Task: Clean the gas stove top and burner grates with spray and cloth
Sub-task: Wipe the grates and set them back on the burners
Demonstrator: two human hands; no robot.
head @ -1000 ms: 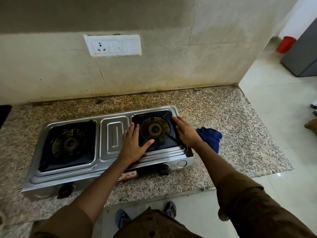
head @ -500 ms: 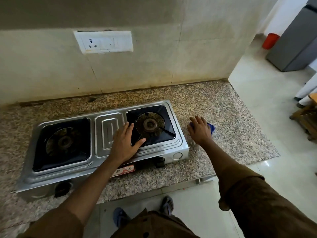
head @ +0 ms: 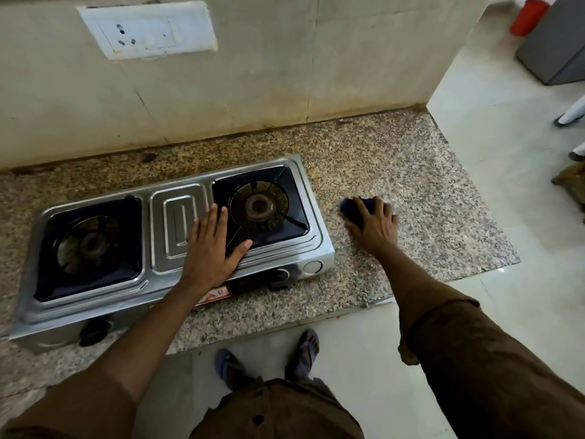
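The shiny steel gas stove (head: 177, 248) sits near the speckled stone counter's (head: 411, 191) front edge, with bare counter to its right. The left hand (head: 210, 248) lies flat, fingers spread, on the stove. The right hand (head: 373, 224) grips the soft blue cloth (head: 354, 207) there.

Stove (head: 177, 217) on counter (head: 395, 185), against wall; cloth (head: 356, 209) right of stove, apart; switchboard (head: 148, 30) above.
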